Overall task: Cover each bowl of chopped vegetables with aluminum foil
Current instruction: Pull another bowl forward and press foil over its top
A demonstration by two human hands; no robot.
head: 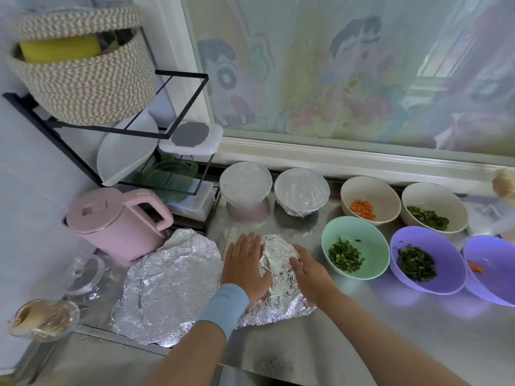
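A crinkled, shiny silver sheet of aluminium foil point(279, 277), domed over something hidden beneath it, is pressed onto the steel counter point(362, 330) by the left hand point(245, 264) and right hand point(305, 270), both laid open against it, beside a mint-green bowl of chopped greens point(355, 247).

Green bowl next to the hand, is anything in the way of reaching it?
No, nothing visible. The right hand presses on the foil, and only bare counter lies between it and the green bowl, which is uncovered.
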